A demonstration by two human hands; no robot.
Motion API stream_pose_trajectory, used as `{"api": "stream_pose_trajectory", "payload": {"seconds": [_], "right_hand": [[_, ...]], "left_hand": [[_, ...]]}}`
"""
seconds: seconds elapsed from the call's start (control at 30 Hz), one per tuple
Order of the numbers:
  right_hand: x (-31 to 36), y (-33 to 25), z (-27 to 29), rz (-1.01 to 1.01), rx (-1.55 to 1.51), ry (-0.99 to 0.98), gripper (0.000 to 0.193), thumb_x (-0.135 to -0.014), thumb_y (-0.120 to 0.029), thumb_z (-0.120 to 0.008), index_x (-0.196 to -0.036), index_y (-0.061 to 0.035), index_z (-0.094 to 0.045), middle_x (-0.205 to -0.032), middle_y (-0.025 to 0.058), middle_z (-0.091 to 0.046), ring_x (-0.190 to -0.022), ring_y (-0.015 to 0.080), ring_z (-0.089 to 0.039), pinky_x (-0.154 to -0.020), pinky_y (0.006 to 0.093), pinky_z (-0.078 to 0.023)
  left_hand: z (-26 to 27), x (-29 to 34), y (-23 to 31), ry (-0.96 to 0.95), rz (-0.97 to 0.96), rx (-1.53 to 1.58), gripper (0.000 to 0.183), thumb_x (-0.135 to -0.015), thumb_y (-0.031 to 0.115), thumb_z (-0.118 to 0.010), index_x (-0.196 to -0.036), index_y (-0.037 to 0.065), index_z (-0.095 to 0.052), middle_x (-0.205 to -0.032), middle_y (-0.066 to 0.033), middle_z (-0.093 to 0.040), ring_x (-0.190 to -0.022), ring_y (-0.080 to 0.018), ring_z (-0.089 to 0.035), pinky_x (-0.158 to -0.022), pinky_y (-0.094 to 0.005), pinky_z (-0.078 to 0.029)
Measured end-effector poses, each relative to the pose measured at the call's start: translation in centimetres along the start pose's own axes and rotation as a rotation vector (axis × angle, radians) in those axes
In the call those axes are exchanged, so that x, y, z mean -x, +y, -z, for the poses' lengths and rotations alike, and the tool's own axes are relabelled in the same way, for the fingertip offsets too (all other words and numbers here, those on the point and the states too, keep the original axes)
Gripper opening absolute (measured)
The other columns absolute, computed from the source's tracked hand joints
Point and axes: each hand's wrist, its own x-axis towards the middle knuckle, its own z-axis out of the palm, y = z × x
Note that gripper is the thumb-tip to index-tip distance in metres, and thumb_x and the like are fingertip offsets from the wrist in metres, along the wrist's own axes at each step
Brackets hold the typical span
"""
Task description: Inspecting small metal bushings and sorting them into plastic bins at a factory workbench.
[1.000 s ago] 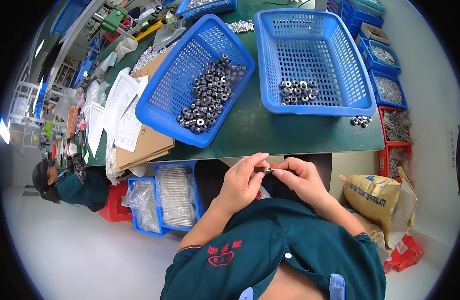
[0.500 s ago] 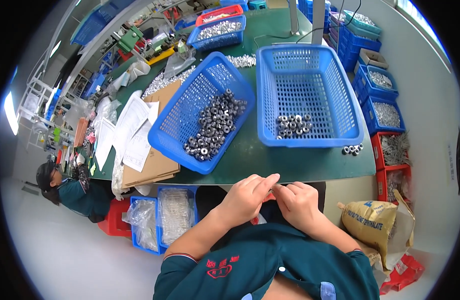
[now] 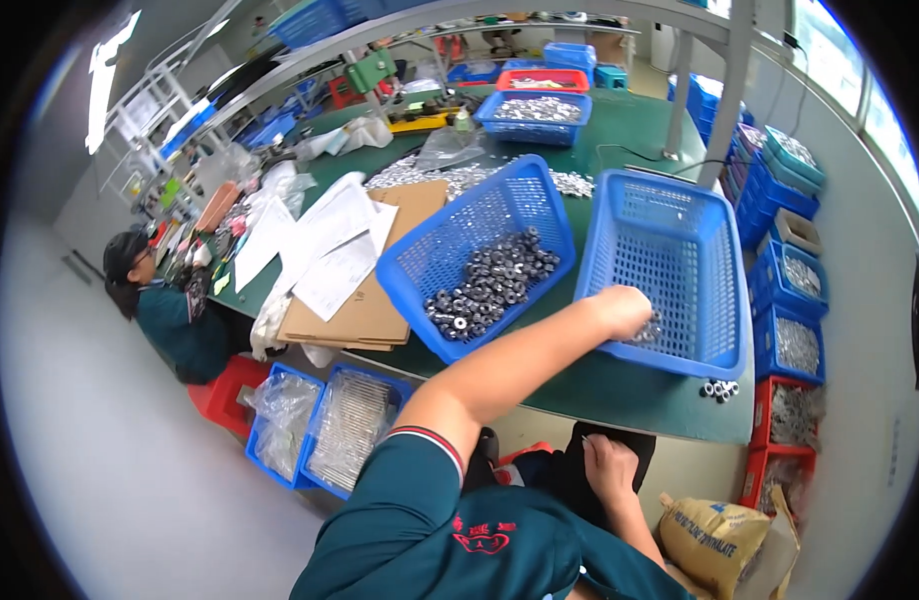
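Note:
My left hand (image 3: 625, 312) reaches over the near left rim of the right blue basket (image 3: 732, 310). Its fingers point down inside and are hidden, next to a few small ring-shaped metal parts (image 3: 652, 330). Low by my lap, my right hand (image 3: 610, 466) is closed with its fingers curled in; whatever it may hold is too small to make out. The tilted left blue basket (image 3: 405, 290) contains a heap of dark metal rings (image 3: 492, 283). Several more rings (image 3: 721, 390) lie on the green table (image 3: 620, 405) by the right basket's near corner.
Cardboard sheets (image 3: 355, 322) and papers (image 3: 330, 260) lie left of the baskets. Behind them stands a blue basket of shiny parts (image 3: 536, 118). Stacked bins (image 3: 792, 340) line the right wall, above a yellowish sack (image 3: 715, 540). A co-worker (image 3: 170, 310) sits at far left.
My left hand has left my right hand and reached forward into the right basket. My right hand has dropped toward my lap. The view has shifted, with more of the room's far side showing.

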Motion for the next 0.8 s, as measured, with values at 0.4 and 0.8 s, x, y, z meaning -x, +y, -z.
{"api": "stream_pose_trajectory", "payload": {"seconds": [0.4, 0.8], "right_hand": [[0.2, 0.6, -0.2, 0.114, 0.000, 0.036, 0.008, -0.079, -0.011, -0.070, -0.083, -0.0076, -0.064, -0.062, 0.0095, -0.058, -0.055, 0.0282, -0.057, -0.052, 0.0392, -0.046], [-0.6, -0.3, -1.1, 0.138, -0.002, 0.042, 0.009, -0.077, -0.011, -0.071, -0.081, -0.0096, -0.063, -0.063, 0.0072, -0.058, -0.057, 0.0272, -0.058, -0.053, 0.0384, -0.047]], "left_hand": [[3.9, 14.1, 0.3, 0.896, 0.247, 0.132, 0.014, -0.081, 0.005, -0.063, -0.094, 0.009, -0.069, -0.089, -0.0091, -0.065, -0.080, -0.0304, -0.065, -0.069, -0.0381, -0.053], [-1.4, 18.9, -6.1, 0.576, 0.620, -0.096, 0.023, -0.074, 0.005, -0.073, -0.097, 0.009, -0.072, -0.097, -0.0100, -0.060, -0.101, -0.0306, -0.056, -0.090, -0.0406, -0.047]]}}
